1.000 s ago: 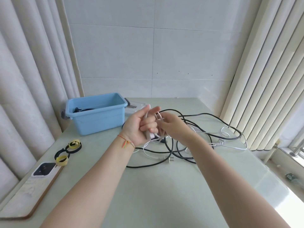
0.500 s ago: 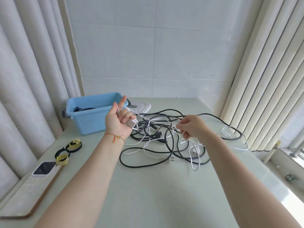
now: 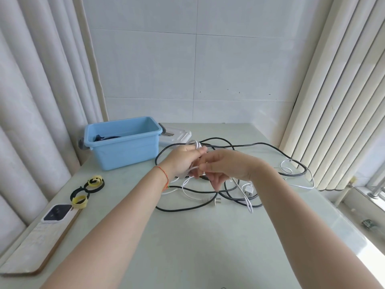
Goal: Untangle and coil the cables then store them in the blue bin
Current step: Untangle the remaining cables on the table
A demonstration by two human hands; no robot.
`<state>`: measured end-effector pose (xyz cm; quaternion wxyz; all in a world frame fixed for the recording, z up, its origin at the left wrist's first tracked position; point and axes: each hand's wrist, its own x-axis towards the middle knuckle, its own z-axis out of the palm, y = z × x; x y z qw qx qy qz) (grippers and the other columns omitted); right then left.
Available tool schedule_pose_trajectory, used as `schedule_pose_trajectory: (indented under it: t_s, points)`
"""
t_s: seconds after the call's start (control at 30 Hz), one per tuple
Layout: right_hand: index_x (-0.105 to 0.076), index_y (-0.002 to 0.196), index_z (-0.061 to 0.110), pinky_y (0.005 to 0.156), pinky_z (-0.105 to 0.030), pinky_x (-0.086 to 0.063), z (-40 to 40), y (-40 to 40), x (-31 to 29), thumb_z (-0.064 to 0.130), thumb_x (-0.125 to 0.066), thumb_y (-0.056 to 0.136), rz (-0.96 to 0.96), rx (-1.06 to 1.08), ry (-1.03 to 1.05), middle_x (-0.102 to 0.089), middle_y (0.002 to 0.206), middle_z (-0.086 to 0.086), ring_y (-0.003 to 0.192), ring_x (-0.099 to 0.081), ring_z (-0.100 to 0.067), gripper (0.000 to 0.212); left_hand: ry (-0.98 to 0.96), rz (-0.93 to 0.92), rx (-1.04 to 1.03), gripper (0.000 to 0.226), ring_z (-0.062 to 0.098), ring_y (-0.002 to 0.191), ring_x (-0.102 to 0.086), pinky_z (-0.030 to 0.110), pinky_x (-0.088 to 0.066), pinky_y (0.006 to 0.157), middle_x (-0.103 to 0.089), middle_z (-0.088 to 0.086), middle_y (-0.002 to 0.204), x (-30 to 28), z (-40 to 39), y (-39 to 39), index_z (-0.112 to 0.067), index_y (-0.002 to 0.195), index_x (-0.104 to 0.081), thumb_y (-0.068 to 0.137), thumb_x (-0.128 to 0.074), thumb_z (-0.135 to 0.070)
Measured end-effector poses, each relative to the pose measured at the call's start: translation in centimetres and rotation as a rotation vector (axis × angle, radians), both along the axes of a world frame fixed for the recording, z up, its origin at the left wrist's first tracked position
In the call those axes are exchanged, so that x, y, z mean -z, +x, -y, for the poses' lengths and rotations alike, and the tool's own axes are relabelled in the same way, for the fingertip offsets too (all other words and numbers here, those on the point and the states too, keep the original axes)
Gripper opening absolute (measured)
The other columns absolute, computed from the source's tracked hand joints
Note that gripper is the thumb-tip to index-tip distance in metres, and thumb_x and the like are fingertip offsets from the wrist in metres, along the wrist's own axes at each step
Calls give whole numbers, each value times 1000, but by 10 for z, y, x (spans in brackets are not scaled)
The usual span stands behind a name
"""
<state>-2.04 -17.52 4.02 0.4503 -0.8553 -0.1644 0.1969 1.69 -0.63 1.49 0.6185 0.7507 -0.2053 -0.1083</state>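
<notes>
**Winding the white cable**

I'm gripping the coil in my left hand [image 3: 183,161] – my right hand [image 3: 220,165], close against it, is pinching the white cable [image 3: 241,189]. I'm aiming for even loops, teasing slack from the black cable [image 3: 260,145] beside the blue bin [image 3: 125,151].

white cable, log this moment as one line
phase: coiling | left hand: holds white cable loops | right hand: pinches white cable | black cable: on table | blue bin: upright

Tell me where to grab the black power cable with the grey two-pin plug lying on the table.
Probably grip the black power cable just behind its grey plug, coming from above on the near side: that end lies free on the pale table, outside the tangle.
</notes>
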Motion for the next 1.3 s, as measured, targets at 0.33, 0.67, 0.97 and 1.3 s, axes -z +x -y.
schedule_pose_trajectory:
  t_s: [0.33, 0.67, 0.97, 1.3]
  points:
    - [-63, 96, 7, 45, -22, -28, 20, 14, -4, -2, -60, 89, 170, 377, 262, -61, 63, -6, 47, -36, -14, 11, 360, -205, 243, 59, 15, 41, -25, 25, -41, 52, -24, -1, 51, 4, -1, -8, -18, 63, -39, 94, -36, -68]
    - [-63, 80, 11, 52, -26, -41, 42, 8, 11, 30, -71, 89, 41, 169, -172, -36, 51, 2, 46, -37, -15, 22, -530, -608, 339, 53, 9, 32, -17, 23, -34, 42, -16, -8, 40, 8, -16, -2, -22, 52, -32, 100, -35, -45]
    - [-59, 76, 5, 54, -24, -49, 73, 10, 21, 17, -69, 85, -42, 407, -892, -61, 59, -2, 53, -60, -18, 18, -1117, -528, -252, 56, 11, 34, -22, 27, -30, 54, -22, -8, 42, 22, -42, 30, -22, 50, -36, 102, -31, -41]
    - [-59, 111, 21, 83, -31, -47, 1, 15, 16, 15, -61, 88, 443, 230, -383, -67, 101, 4, 97, -64, -21, 25, -523, -717, 276, 53, 9, 31, -23, 22, -33, 43, -21, -7, 40, 3, -4, -1, -21, 56, -32, 102, -34, -48]
